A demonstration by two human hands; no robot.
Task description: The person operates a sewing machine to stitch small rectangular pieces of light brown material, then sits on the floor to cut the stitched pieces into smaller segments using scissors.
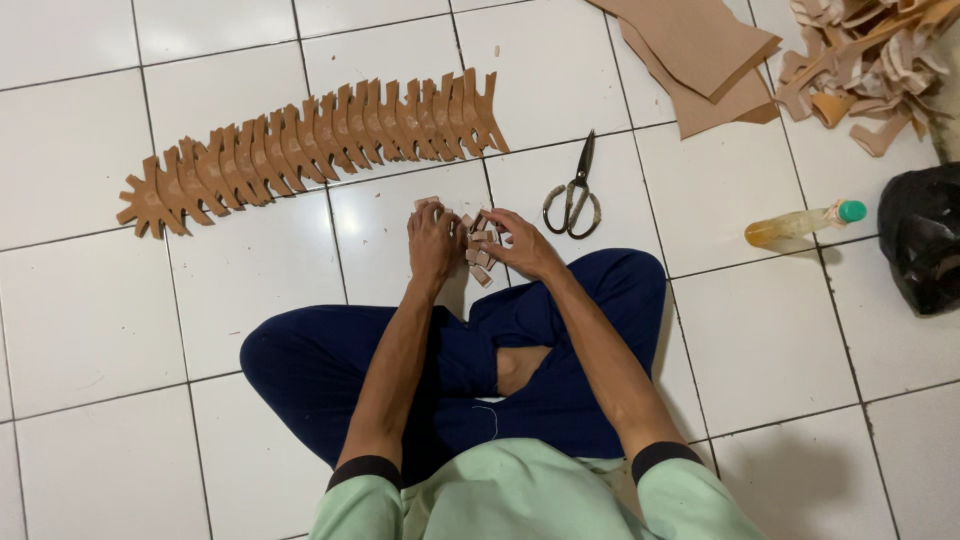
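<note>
I sit cross-legged on a white tiled floor (pixel 90 310). My left hand (pixel 432 243) and my right hand (pixel 519 245) meet just in front of my knees. Between them lies a small pile of little tan leather pieces (pixel 478 250). Both hands have their fingers closed around some of these pieces; my left hand's fingertips hold one at its top edge. A long overlapping row of brown leather cut-outs (pixel 310 148) with jagged tabs lies on the floor beyond my hands, running from far left up to the middle.
Scissors (pixel 574 195) lie just right of my hands. Brown leather sheets (pixel 700 55) and a heap of leather scraps (pixel 868 55) sit at the top right. A small bottle of yellowish liquid (pixel 800 222) and a black plastic bag (pixel 925 240) lie at the right edge.
</note>
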